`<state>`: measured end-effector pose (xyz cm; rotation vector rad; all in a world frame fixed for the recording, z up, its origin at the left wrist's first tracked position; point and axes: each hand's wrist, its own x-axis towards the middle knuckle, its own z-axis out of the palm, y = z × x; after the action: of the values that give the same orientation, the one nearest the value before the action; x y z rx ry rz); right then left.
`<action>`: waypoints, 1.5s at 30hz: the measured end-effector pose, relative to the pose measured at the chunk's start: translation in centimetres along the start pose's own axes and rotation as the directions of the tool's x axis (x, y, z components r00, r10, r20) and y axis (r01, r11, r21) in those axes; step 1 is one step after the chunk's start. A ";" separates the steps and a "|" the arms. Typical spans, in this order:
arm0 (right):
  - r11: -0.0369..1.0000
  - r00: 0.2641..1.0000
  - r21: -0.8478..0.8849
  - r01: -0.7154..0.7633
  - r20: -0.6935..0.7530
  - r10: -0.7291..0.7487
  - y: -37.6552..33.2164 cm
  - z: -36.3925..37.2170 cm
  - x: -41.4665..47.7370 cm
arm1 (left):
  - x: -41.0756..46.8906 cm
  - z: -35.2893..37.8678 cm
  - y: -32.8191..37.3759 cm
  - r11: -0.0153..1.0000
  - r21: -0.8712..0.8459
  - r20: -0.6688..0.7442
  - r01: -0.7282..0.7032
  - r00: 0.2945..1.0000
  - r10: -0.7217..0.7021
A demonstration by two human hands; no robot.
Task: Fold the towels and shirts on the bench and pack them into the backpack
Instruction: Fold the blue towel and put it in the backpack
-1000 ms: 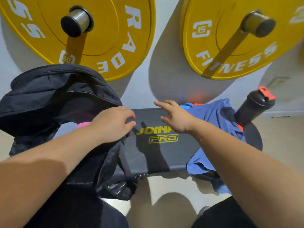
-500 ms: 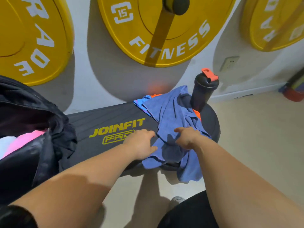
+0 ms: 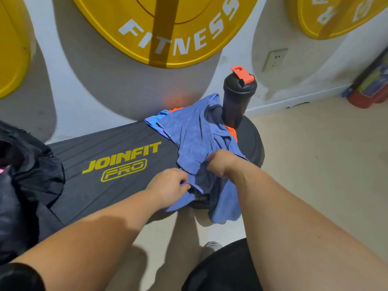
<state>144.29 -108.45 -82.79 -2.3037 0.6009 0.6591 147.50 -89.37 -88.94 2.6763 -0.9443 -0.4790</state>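
A crumpled blue towel (image 3: 197, 135) lies over the right end of the black bench (image 3: 117, 143), part of it hanging off the front edge. My left hand (image 3: 170, 185) pinches its near edge, and my right hand (image 3: 222, 164) grips a bunch of the cloth just to the right. Under the towel peek a bright blue patterned garment (image 3: 156, 121) and an orange one (image 3: 232, 132). The open black backpack (image 3: 27, 171) sits at the left end of the bench, a bit of pink cloth (image 3: 4, 170) showing inside.
A black shaker bottle (image 3: 237, 99) with an orange lid stands upright on the bench's right end, touching the clothes pile. Yellow weight plates (image 3: 168, 34) hang on the wall behind. Beige floor lies to the right; my knee and a shoe (image 3: 212, 247) are below.
Both hands left the backpack area and moved right to the blue towel; they now grasp it and have lifted its near part slightly. My view turned to the right.
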 end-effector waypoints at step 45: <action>0.611 0.745 0.443 0.656 -0.251 -0.617 -14.3 8.1 -14.7 | -19.3 -16.5 -5.2 0.651 -0.758 -0.328 -0.022 0.876 -0.353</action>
<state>138.80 -89.58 -72.73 -1.8366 -0.0662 0.0385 142.66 -70.85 -71.50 1.9544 -0.2406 -0.1831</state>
